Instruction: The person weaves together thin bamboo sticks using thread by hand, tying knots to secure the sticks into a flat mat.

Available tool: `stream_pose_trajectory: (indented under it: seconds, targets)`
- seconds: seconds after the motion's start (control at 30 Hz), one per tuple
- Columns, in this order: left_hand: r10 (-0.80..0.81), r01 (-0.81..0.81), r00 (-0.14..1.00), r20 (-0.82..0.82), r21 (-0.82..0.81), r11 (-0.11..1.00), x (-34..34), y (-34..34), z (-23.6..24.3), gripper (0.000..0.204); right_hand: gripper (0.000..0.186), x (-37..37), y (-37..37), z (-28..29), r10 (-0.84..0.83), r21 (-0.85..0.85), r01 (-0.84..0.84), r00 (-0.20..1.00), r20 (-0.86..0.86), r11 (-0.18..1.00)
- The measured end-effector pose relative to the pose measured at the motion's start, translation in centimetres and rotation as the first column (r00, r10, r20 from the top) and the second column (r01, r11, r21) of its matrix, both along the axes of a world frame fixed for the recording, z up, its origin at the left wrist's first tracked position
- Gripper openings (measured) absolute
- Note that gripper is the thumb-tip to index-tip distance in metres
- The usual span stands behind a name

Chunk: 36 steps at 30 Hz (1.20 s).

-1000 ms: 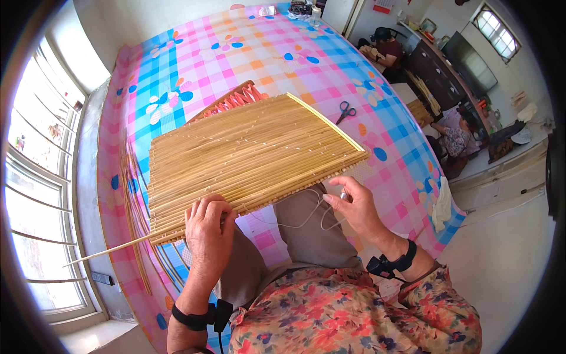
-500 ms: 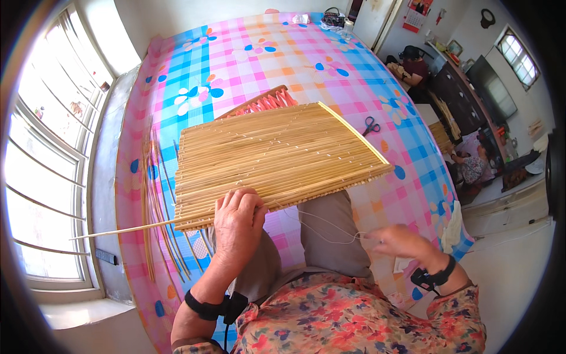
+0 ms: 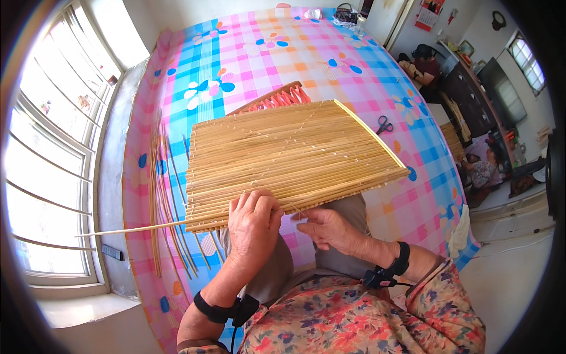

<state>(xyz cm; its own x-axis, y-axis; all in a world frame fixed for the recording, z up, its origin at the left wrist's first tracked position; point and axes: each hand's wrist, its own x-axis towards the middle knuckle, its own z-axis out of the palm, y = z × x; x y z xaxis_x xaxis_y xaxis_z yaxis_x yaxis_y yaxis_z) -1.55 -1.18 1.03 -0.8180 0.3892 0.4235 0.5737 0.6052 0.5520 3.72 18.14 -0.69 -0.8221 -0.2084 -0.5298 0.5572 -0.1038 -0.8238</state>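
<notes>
A mat of straw-coloured reed sticks point(image 3: 289, 144), bound in rows with white thread, lies slantwise over my knees. My left hand point(image 3: 253, 230) is closed over its near edge, thumb toward the right. One long stick point(image 3: 130, 229) lies along that edge and juts far out to the left. Close to the right of it, my right hand point(image 3: 333, 230) has its fingers pinched together just below the edge. A thin white thread point(image 3: 296, 208) runs from the mat to those fingertips. A pale yellow strip point(image 3: 368, 133) borders the mat's right side.
Loose thin sticks point(image 3: 156, 200) lie to the left on the checked bed cover point(image 3: 247, 68). Behind the mat rests a wood-edged piece with red-pink lacing point(image 3: 280, 100). Dark scissors point(image 3: 384, 124) lie to the right. Two people point(image 3: 425, 66) sit beyond the bed at right.
My right hand has come in from the right to the mat's near edge, and the loop of thread has drawn in with it. The left hand keeps its grip.
</notes>
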Motion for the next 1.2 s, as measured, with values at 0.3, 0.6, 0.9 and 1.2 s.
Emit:
stream_pose_trajectory:
  seconds: [0.3,0.6,0.9,1.2]
  targets:
    - [0.032,-0.031,0.999,0.030,-0.032,0.999,0.0,0.2,0.7,0.019,0.015,1.1,0.1,2.0,0.712,0.793,0.246,0.349,-0.609,0.557]
    - [0.054,-0.053,0.998,0.040,-0.043,0.998,0.0,0.6,0.8,0.019,0.008,-0.1,-1.3,2.0,0.784,0.801,0.160,0.165,-0.599,0.578]
    - [0.058,-0.056,0.997,0.042,-0.036,0.998,0.1,0.6,0.6,0.018,0.011,0.7,0.0,1.8,0.713,0.743,0.108,0.219,-0.666,0.661]
    - [0.032,-0.030,0.995,0.092,-0.016,0.999,0.1,-0.7,0.7,0.020,0.042,3.5,5.0,7.2,0.482,0.776,0.047,0.760,-0.436,0.629]
